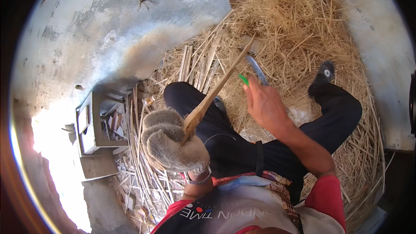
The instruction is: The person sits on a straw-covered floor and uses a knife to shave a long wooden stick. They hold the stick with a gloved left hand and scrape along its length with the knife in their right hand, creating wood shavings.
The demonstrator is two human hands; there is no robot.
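Note:
My left hand [173, 143], in a thick grey-brown knitted glove, is closed round the wide lower end of a pale wooden stake [212, 95]. The stake slants up and to the right, narrowing to a point near the straw. To its right, my bare right hand [266, 106] is closed, with a small bright green piece [243, 79] showing at its fingertips. Just beyond that hand curves a narrow metal blade [257, 68]. Whether the green piece and the blade belong to one tool cannot be made out; the fingers hide the join.
A large heap of dry straw [299, 17] lies at the far side. Split sticks [186, 65] and stalks litter the floor around my folded legs. On the left stands a small worn wooden cabinet [91, 123] with scraps inside. Pale stained walls [95, 30] close in the space.

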